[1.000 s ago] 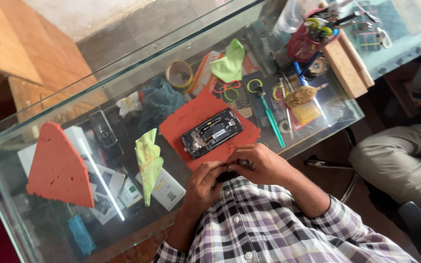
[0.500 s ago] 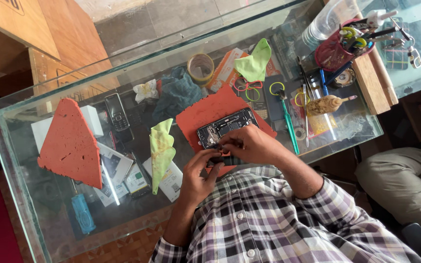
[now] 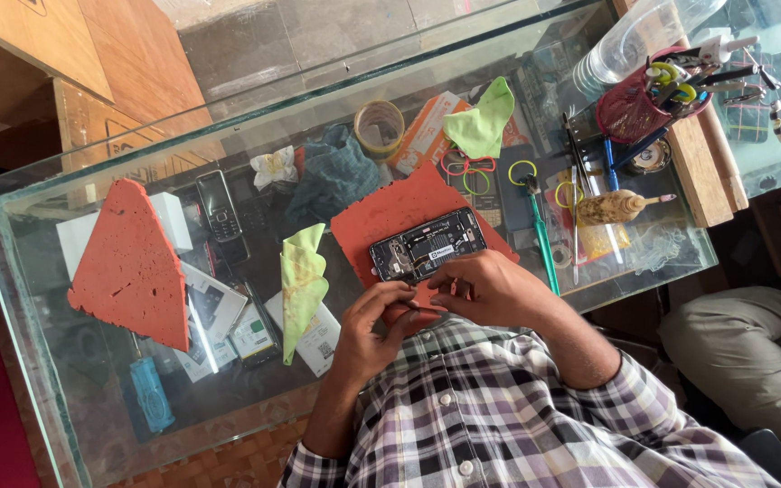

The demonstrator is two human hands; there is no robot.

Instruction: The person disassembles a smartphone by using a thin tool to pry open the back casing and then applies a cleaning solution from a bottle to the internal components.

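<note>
Two hands work at the near long side of an opened smartphone on a glass counter.

Head view: the opened smartphone (image 3: 428,245) lies back-off, circuitry up, on a red rubber mat (image 3: 381,217) near the counter's near edge, about midway along it; the left hand (image 3: 374,327) curls its fingers together, tips pinching something small I cannot make out beside the phone's lower side; the right hand (image 3: 492,287) rests fingers bunched, tips touching the phone's near long edge; the phone looks light, stiff and fragile, its exposed parts best left untouched, so hold it by the frame's long edges; a yellow-green cloth (image 3: 303,278) lies left of the mat; a triangular red mat (image 3: 130,267) sits toward the counter's left end.
</note>
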